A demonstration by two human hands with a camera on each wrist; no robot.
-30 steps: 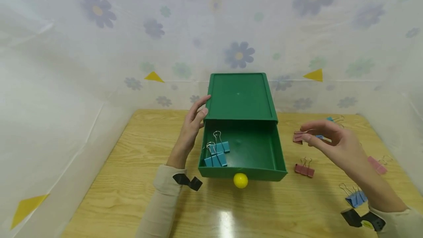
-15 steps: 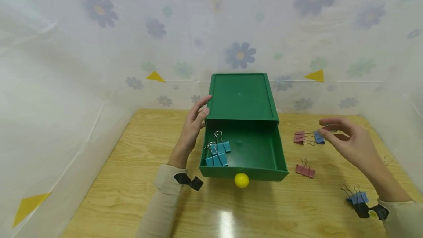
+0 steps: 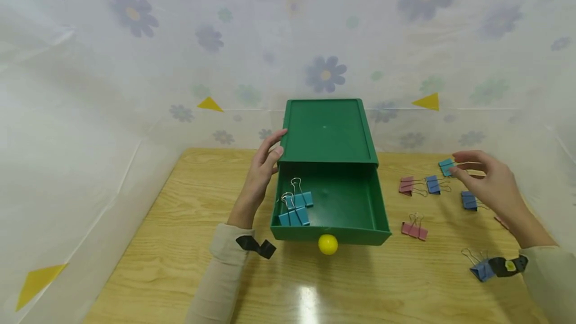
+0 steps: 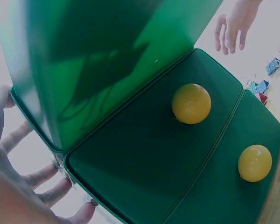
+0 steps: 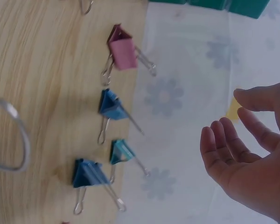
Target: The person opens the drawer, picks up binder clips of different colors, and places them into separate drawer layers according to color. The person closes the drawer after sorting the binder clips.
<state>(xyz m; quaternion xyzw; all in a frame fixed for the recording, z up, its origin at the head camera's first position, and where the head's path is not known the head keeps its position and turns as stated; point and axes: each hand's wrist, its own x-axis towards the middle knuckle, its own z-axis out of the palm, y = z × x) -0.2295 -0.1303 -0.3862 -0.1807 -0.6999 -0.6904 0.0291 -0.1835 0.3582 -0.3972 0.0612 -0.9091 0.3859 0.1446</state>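
Note:
A green drawer box (image 3: 328, 131) stands mid-table with its drawer (image 3: 346, 204) pulled out; a yellow ball knob (image 3: 327, 244) is on the drawer front. Two blue binder clips (image 3: 294, 209) lie in the drawer's left corner. My left hand (image 3: 276, 146) rests with straight fingers against the box's left side, and its fingers (image 4: 42, 186) show beside the green wall. My right hand (image 3: 459, 164) hovers at the far right with loosely bent fingers, right next to a teal clip (image 3: 446, 166). It holds nothing; the right wrist view shows the empty palm (image 5: 242, 154).
Loose clips lie on the wooden table right of the box: a pink one (image 3: 407, 185), blue ones (image 3: 433, 184) (image 3: 469, 200) (image 3: 482, 269) and another pink one (image 3: 415, 231). A floral sheet (image 3: 135, 89) walls in the table at the back and sides.
My right hand has moved right and toward the back wall, from above the pink and blue clips to beside the teal clip. The left hand and the drawer stayed put.

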